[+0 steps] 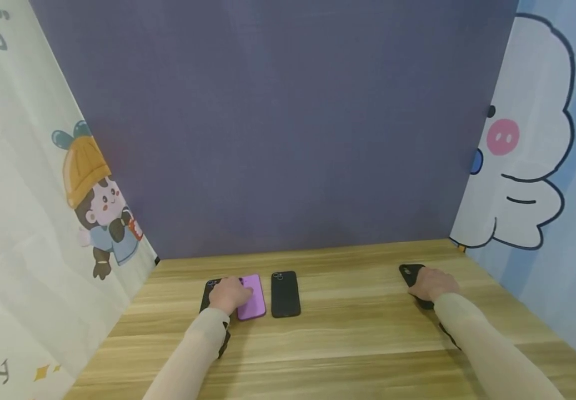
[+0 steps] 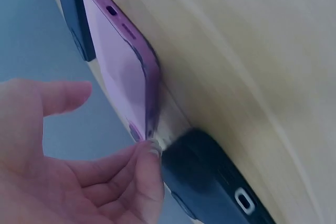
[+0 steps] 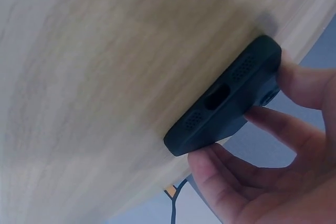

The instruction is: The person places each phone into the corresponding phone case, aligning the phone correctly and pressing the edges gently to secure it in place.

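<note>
My left hand [image 1: 228,295] hovers over a purple phone [image 1: 252,303] and a black phone [image 1: 204,301] to its left, partly covered by the hand. In the left wrist view, the fingertips touch the purple phone's edge beside the gap between the two, while the thumb stays apart from it. My right hand [image 1: 434,283] grips another black phone [image 1: 410,272] at the right side of the table. Seen from the right wrist, thumb and fingers hold this phone [image 3: 223,106] by opposite edges, with one fingertip on its back.
Another black phone [image 1: 285,294] lies flat just right of the purple one. All rest on a wood-grain table [image 1: 347,355]. A dark panel [image 1: 278,128] rises at the back, with printed curtains [image 1: 23,211] at both sides.
</note>
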{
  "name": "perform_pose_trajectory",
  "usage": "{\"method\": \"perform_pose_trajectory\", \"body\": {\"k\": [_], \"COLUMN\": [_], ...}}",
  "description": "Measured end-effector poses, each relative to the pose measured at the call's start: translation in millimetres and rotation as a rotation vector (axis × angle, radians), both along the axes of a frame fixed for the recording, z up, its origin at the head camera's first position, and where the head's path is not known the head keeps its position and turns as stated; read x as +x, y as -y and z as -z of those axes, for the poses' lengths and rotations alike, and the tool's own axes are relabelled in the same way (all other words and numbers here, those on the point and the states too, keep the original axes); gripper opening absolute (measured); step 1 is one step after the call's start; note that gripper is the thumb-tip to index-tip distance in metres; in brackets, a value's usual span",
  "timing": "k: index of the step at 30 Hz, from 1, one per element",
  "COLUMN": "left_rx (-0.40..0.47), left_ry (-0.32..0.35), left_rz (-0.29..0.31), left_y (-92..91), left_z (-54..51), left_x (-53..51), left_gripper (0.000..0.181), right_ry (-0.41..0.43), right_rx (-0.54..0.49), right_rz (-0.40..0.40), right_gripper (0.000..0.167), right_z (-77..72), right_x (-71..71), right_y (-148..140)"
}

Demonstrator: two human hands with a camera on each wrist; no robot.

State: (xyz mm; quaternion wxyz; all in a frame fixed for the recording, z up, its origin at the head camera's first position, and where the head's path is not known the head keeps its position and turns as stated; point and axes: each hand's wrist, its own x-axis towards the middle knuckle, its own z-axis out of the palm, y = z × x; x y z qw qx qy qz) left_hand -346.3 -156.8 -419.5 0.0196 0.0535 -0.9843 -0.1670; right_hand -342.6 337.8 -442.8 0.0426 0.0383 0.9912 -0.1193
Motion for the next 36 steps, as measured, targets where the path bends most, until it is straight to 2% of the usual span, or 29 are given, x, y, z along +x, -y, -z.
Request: {"method": "perform_pose_trajectory", "body": {"k": [5, 8, 15, 20, 24, 31, 36], "left_rx": [0.005, 0.014, -0.056, -0.070, -0.081, 0.010, 0.038], "left_ry": [0.019, 0.004, 0.026, 0.046, 0.051, 0.044, 0.028], "left_rz": [-0.022, -0.035, -0.042, -0.044, -0.047, -0.113, -0.111], "left_y": [-8.6, -14.4, -26.4, -28.6, -31.4, -30.3, -29.6], "left_z": [3.6, 5.8, 4.7, 7.3, 6.8, 8.3, 9.7], "left_x": [-4.5, -5.6, -1.4, -2.7, -3.0, -1.2, -2.0], "left_gripper": [0.053, 0.053, 0.055, 0.055, 0.055, 0.062, 0.069], "right_ry": [0.002, 0.008, 0.000, 0.000, -0.008, -0.006, -0.008], "right_rx": [-0.003, -0.007, 0.003, -0.001, -0.001, -0.005, -0.009], "right_rz": [0.000, 0.013, 0.009, 0.015, 0.024, 0.018, 0.029], "right_gripper": [0.043, 0.041, 0.042, 0.045, 0.045, 0.040, 0.040], "right_z": [0.9, 0.4, 0.2, 0.8, 1.5, -1.4, -1.6], "right_x": [-2.7, -4.7, -0.7, 4.3, 3.1, 3.3, 3.7], "right_y": [-1, -3, -2, 1, 1, 6, 6]}}
